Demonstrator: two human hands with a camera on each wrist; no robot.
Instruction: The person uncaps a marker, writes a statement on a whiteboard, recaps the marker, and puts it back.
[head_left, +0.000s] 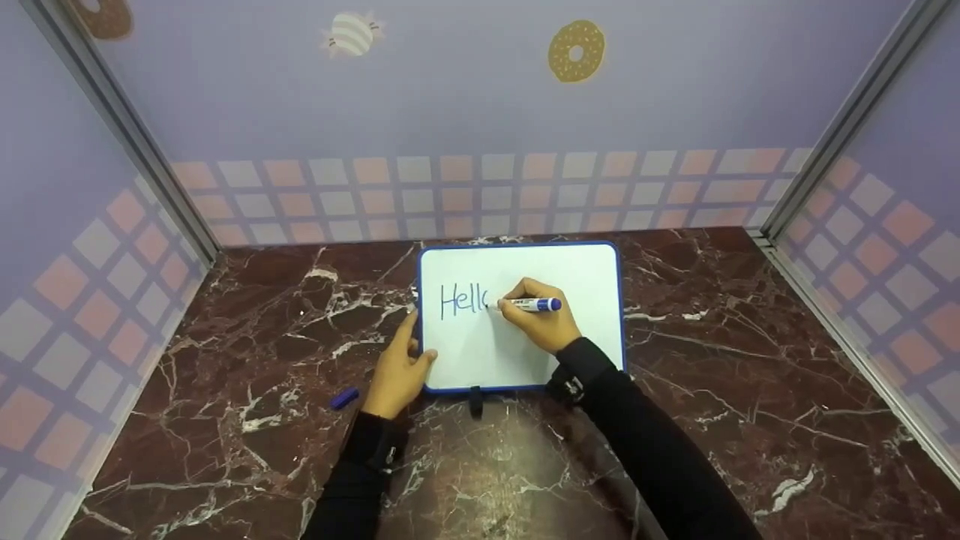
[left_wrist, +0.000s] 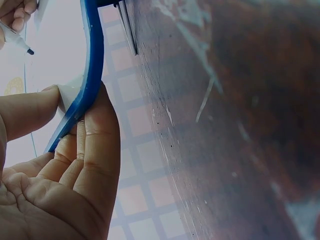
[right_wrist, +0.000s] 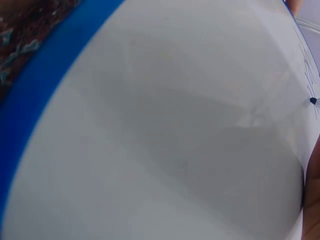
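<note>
A whiteboard (head_left: 525, 360) with a blue frame stands in the middle of the head view, with "Hello" (head_left: 463, 301) in blue on its left part. At its left edge my left hand (head_left: 397, 373) grips the frame; in the left wrist view the thumb (left_wrist: 35, 112) lies on the white face and the fingers (left_wrist: 97, 145) are behind the edge. My right hand (head_left: 546, 319) pinches a white and blue marker (head_left: 536, 304), its dark tip (right_wrist: 313, 100) at the last letter. The right wrist view shows mostly the board's face and blue frame.
A blue marker cap (head_left: 344, 398) lies on the dark red marble table (head_left: 277, 450), left of the left hand. A black tab (head_left: 475, 401) sticks out below the board's lower edge. Purple walls (head_left: 465, 97) with pink and white squares enclose the table at the back and sides.
</note>
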